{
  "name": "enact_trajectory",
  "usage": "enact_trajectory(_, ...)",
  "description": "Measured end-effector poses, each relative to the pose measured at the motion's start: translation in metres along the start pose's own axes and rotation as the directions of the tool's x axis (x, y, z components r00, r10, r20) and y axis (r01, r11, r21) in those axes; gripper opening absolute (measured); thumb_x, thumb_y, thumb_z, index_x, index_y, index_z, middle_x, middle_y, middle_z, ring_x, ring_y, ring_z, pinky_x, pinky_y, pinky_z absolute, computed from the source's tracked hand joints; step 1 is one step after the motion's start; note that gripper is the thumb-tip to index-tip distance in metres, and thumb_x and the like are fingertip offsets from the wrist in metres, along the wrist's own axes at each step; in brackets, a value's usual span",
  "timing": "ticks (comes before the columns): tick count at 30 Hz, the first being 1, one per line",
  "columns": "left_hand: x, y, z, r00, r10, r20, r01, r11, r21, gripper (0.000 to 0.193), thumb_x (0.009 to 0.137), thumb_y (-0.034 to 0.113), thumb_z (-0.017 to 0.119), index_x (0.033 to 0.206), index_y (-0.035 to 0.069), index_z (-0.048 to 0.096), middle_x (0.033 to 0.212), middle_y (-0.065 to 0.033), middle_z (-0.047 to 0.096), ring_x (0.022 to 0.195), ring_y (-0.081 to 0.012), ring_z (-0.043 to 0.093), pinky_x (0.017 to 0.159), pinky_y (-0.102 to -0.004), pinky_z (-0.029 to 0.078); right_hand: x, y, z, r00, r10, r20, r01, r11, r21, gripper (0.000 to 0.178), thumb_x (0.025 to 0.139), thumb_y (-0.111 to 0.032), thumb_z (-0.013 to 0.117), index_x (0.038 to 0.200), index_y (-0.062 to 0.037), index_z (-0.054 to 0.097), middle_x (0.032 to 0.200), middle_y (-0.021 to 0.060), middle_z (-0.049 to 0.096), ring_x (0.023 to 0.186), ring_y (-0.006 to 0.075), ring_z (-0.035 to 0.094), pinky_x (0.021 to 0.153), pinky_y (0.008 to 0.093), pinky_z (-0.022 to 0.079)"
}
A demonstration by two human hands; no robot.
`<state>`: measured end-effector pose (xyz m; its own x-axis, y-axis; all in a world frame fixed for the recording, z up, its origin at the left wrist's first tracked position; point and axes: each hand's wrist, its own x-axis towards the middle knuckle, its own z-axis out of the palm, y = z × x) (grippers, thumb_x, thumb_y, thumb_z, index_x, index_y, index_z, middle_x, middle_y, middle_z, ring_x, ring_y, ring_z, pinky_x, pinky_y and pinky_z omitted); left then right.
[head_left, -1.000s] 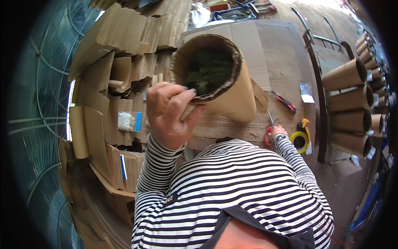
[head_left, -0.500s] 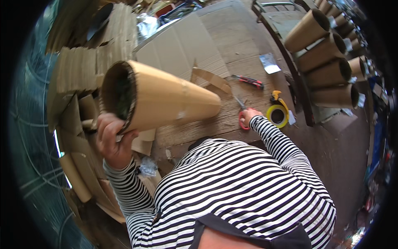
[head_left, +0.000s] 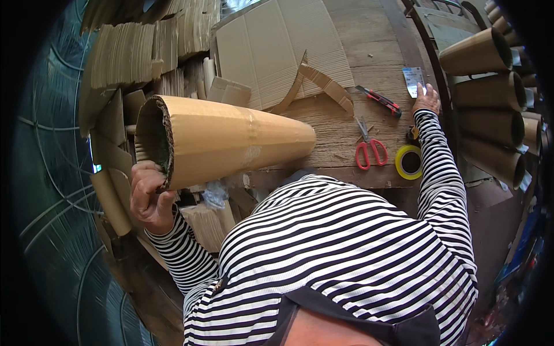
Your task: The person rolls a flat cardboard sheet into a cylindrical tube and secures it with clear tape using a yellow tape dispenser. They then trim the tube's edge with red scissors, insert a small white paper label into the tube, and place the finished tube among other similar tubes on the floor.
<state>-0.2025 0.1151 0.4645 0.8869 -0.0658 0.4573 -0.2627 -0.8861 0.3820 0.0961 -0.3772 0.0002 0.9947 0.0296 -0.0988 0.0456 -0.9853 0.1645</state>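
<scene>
**Cardboard cone in your left hand, your right at the label**

Around you are rough, weathered wood and brown corrugated board: a flat creased sheet [head_left: 277, 52] and a bent strip [head_left: 330, 89] lie on the surface [head_left: 375, 52], ribbed stacks [head_left: 118, 60] rise at left.

Your left hand [head_left: 151, 196] is clamped on the rim of the cardboard cone [head_left: 222, 141], thumb below, fingers curled at the edge. Your right hand [head_left: 427, 102] is stretched forward, fingertips over the label's [head_left: 412, 79] lower edge; you cannot tell whether they pinch it. Your hands are well apart.

The cone lies sideways in front of you, its wide mouth leftward, its narrow end above the surface near the scissors [head_left: 362, 128]. Its tan wall is smooth, with shiny tape patches; the mouth's rim is ragged, its inside dark.
</scene>
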Motion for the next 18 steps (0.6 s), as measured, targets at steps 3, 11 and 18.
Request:
enact_trajectory(3, -0.021, 0.015, -0.001, 0.995, -0.072, -0.065, 0.069, 0.996, -0.048, 0.056, 0.089, 0.056, 0.072, 0.086, 0.000, 0.064, 0.078, -0.0093, 0.060, 0.081, -0.0293, 0.057, 0.076, -0.0410, 0.047, 0.023, 0.006, 0.032, 0.998, -0.050, -0.036, 0.051, 0.998, 0.025, 0.041, 0.100, -0.025, 0.052, 0.141, -0.0275, 0.056, 0.149, 0.0069, 0.049, 0.138, 0.0279, 0.047, 0.108, 0.0467, 0.045)
enact_trajectory(11, -0.023, 0.039, -0.006, 0.969, -0.105, -0.225, 0.048, 0.969, -0.243, 0.058, 0.092, 0.057, 0.068, 0.089, -0.001, 0.067, 0.080, -0.0116, 0.065, 0.080, -0.0294, 0.065, 0.070, -0.0392, 0.054, 0.074, 0.004, 0.090, 0.997, -0.002, -0.071, 0.045, 0.798, 0.601, 0.022, 0.091, -0.026, 0.064, 0.103, -0.0073, 0.065, 0.117, 0.0143, 0.067, 0.110, 0.0346, 0.064, 0.091, 0.0452, 0.051)
enact_trajectory(18, -0.052, 0.032, -0.007, 0.946, -0.164, -0.280, 0.068, 0.943, -0.325, 0.055, 0.095, 0.055, 0.065, 0.087, 0.001, 0.066, 0.079, -0.0093, 0.065, 0.082, -0.0280, 0.065, 0.073, -0.0389, 0.054, -0.025, -0.115, -0.040, 0.937, -0.302, -0.175, 0.110, -0.219, 0.969, 0.007, 0.096, -0.004, 0.066, 0.104, -0.0028, 0.065, 0.091, -0.0036, 0.064, 0.082, 0.0043, 0.059, 0.072, 0.0208, 0.047)
